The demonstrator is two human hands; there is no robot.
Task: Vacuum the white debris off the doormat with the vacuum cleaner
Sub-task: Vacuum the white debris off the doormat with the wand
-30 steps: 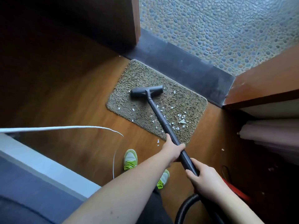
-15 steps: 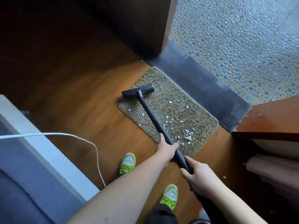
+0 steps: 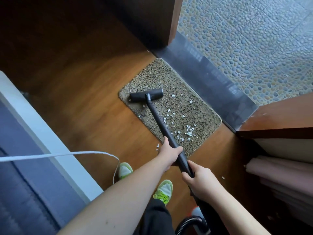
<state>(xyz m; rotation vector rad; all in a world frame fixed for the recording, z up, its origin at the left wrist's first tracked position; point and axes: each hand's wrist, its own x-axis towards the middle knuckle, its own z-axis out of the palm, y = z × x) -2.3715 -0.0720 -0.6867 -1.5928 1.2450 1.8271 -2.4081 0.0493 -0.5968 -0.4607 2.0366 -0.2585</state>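
Both hands, left hand (image 3: 170,154) and right hand (image 3: 197,179), gripped the wand (image 3: 160,121) mid-sweep, nozzle (image 3: 146,97) on the doormat (image 3: 152,77); next, likely toward the white debris (image 3: 188,131).

Daylight from the doorway, dim left corners, wide-angle edge distortion

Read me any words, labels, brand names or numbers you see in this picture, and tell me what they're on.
None can be read.
Vacuum wand and floor head: plain black, no label showing.
Doormat: no lettering, only white debris.
Green shoes: no legible brand mark.
Vacuum body at the bottom edge: mostly hidden, nothing readable.
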